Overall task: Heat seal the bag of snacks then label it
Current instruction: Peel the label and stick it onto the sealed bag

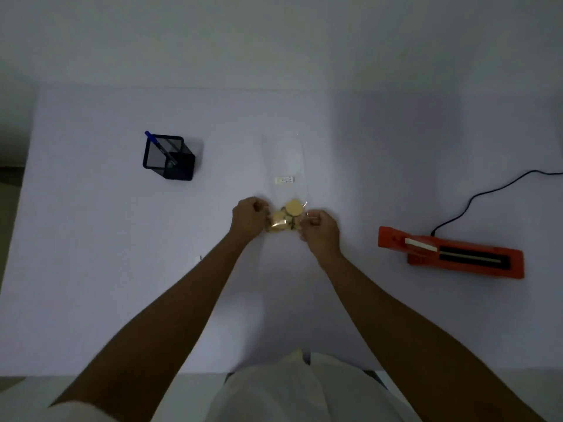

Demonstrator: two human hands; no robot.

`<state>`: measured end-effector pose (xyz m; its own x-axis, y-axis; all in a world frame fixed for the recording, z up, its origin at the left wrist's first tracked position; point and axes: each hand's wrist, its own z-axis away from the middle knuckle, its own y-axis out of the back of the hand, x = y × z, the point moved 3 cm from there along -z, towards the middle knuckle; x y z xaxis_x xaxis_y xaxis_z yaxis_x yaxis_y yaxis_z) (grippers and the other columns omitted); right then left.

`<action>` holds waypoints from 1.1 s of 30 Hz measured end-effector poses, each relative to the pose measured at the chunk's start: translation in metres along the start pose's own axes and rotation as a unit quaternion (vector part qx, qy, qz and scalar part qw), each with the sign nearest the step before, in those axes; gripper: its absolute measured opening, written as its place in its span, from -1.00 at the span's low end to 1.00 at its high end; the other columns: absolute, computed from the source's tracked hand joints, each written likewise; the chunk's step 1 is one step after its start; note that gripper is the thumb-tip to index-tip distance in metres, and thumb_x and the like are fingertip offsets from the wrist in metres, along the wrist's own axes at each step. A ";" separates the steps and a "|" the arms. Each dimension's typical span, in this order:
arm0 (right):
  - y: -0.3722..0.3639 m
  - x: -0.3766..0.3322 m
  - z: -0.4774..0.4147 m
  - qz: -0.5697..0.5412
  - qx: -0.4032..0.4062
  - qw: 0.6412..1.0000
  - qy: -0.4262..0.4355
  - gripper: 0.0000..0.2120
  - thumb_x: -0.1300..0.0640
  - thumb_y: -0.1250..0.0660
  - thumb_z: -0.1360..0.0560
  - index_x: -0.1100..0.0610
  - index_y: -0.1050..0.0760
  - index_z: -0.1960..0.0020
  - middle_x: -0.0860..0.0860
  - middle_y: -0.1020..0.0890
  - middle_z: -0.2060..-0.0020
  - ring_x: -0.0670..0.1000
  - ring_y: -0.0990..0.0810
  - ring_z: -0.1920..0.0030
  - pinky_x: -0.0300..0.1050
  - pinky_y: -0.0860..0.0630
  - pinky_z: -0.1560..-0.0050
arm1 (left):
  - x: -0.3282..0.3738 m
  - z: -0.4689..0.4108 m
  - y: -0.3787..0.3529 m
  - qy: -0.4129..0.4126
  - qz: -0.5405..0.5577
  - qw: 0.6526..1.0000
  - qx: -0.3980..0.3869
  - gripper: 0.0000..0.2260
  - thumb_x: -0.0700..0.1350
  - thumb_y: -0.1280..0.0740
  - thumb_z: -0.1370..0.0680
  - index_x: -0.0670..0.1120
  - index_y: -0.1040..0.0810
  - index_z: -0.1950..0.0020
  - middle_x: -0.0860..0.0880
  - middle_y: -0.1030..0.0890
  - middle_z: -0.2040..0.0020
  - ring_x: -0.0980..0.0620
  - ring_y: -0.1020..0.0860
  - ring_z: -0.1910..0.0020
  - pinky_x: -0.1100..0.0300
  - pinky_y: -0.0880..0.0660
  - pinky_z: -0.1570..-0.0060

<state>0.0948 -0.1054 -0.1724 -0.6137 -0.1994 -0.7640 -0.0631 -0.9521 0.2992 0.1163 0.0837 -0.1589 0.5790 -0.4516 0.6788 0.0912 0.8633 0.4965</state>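
Observation:
A clear plastic bag [285, 159] lies flat in the middle of the table, its open end pointing away from me. Pale round snacks [288, 217] fill its near end. A small white label [284, 179] sits on the bag above the snacks. My left hand [248, 217] pinches the bag's left side by the snacks, and my right hand [321, 228] pinches its right side. An orange heat sealer [451, 252] rests to the right, apart from both hands.
A black mesh pen holder [169, 156] with a blue pen [152, 140] stands at the left rear. The sealer's black cord [475, 196] runs off to the right edge. The white table [91, 239] ends just in front of my body.

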 end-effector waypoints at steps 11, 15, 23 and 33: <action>-0.008 -0.001 -0.030 0.013 0.049 0.998 -0.022 -0.91 0.17 -0.38 -0.45 0.10 -0.55 0.04 0.17 -0.68 0.12 0.21 -0.68 0.12 0.22 -0.65 0.07 | 0.017 -0.029 0.001 -0.002 -0.037 0.999 -0.010 -0.61 -0.11 -0.34 -0.53 -0.15 -0.46 -0.35 -0.13 -0.58 -0.23 -0.09 -0.53 -0.21 0.18 -0.38 -0.18; 0.005 0.000 0.001 -0.058 0.065 0.995 -0.050 -0.85 0.20 -0.34 -0.50 0.16 -0.55 -0.07 0.14 -0.62 0.19 0.07 -0.60 0.25 0.04 -0.62 0.21 | 0.014 -0.010 0.012 -0.044 -0.036 0.998 0.003 -0.59 -0.10 -0.38 -0.52 -0.15 -0.43 -0.34 -0.14 -0.57 -0.19 -0.07 -0.57 -0.07 0.20 -0.43 -0.03; 0.065 0.022 0.081 -0.151 0.112 0.982 -0.035 -0.82 0.22 -0.31 -0.56 0.14 -0.53 -0.15 0.10 -0.63 0.07 0.02 -0.63 0.11 -0.09 -0.63 0.21 | 0.026 0.067 -0.014 -0.204 -0.013 0.978 -0.040 -0.86 -0.18 -0.38 -0.51 -0.13 -0.54 -0.05 -0.05 -0.63 0.08 -0.01 -0.59 0.15 0.24 -0.50 0.15; 0.225 0.080 0.083 -0.128 0.144 0.977 -0.089 -0.85 0.31 -0.28 -0.55 0.15 -0.53 -0.07 0.16 -0.60 0.12 0.09 -0.59 0.15 -0.03 -0.58 0.23 | 0.071 0.097 -0.142 -0.146 -0.043 0.969 -0.194 -0.62 -0.05 -0.48 -0.46 -0.09 -0.48 -0.22 -0.03 -0.57 0.01 0.06 -0.54 0.14 0.37 -0.42 0.31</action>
<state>-0.0336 -0.3163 -0.1186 -0.6734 0.1052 -0.7318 -0.4364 -0.8556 0.2785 0.0657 -0.0928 -0.1287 0.3068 -0.5215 0.7962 0.4590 0.8139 0.3562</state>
